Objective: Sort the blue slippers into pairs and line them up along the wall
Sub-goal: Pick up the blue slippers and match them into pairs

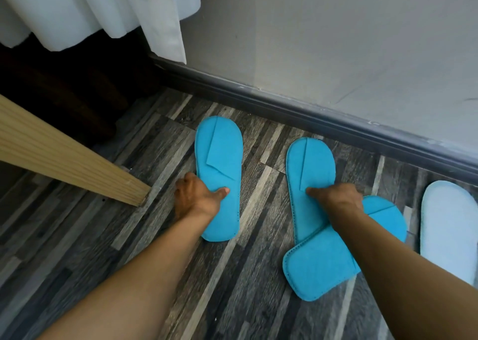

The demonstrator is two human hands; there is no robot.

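Three flat bright blue slippers lie on the striped grey floor near the wall. My left hand grips the left edge of the left slipper, thumb on top, toe toward the skirting. My right hand pinches the middle slipper, thumb on its upper. That slipper's heel overlaps a third blue slipper, which lies slanted across the floor, partly hidden under my right forearm.
A pale, almost white slipper lies at the far right. The dark skirting board runs along the grey wall. A wooden beam juts in from the left, with white curtains above a dark corner.
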